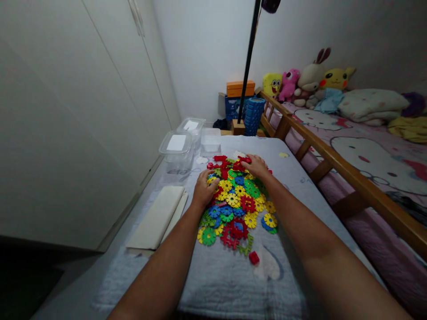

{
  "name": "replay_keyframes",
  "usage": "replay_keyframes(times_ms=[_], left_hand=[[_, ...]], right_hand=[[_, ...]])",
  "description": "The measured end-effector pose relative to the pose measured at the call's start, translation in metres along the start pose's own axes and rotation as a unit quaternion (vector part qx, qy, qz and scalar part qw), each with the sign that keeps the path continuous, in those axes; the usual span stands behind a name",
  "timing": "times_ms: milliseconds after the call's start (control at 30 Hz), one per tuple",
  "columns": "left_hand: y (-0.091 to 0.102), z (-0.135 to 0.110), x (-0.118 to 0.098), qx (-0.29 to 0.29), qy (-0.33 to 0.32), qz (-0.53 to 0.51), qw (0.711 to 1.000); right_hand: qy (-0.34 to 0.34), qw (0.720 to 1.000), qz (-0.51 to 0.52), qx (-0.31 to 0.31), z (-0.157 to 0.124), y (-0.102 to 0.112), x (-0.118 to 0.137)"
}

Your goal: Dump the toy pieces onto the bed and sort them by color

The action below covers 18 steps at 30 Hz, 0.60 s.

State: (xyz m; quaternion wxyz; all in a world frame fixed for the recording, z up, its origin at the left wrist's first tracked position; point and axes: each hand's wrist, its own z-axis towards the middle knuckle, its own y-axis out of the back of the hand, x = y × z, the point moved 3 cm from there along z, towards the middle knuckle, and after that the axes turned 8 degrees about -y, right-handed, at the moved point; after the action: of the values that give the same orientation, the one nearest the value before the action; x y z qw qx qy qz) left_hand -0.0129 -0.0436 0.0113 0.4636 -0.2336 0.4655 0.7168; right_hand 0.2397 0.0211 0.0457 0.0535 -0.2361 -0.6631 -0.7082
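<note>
While left hand (203, 189) spreads fingers at plastic pieces (232, 200), right hand (257, 168) touches far side, grip unclear; blue-grey cloth (220, 280) beneath, bed (363, 155) right.

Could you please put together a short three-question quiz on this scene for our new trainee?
1. What colour is the small block at the near end of the pile of interlocking plastic pieces?
A) blue
B) red
C) yellow

2. True or false: the wooden bed rail runs along the right side of the blue-grey cloth.

3. Fill in: the left hand is at the pile's left edge, while the ___ hand reaches farther forward.

Key: 1. B, red. 2. True. 3. Right: the right hand is at the far part of the pile.
</note>
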Motion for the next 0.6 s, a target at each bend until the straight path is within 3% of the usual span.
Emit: replay_keyframes(times_ms=[67,167,300,400,500,600], left_hand=[[0.000,0.000,0.000,0.008,-0.002,0.003,1.000],[0.000,0.000,0.000,0.012,-0.003,0.003,1.000],[0.000,0.000,0.000,0.004,0.004,-0.005,1.000],[0.001,0.000,-0.001,0.001,0.011,-0.009,1.000],[0.001,0.000,-0.002,-0.003,0.018,-0.012,1.000],[0.001,0.000,-0.001,-0.018,0.017,-0.015,1.000]], right_hand=[[0.019,0.998,-0.045,0.046,-0.003,-0.006,0.003],[0.104,0.988,-0.058,0.101,-0.016,-0.008,0.009],[0.202,0.966,0.008,0.162,-0.034,0.007,0.009],[0.224,0.948,0.051,0.221,-0.037,0.021,0.010],[0.177,0.967,0.033,0.178,-0.025,0.026,0.020],[0.170,0.978,0.021,0.118,-0.008,0.015,0.046]])
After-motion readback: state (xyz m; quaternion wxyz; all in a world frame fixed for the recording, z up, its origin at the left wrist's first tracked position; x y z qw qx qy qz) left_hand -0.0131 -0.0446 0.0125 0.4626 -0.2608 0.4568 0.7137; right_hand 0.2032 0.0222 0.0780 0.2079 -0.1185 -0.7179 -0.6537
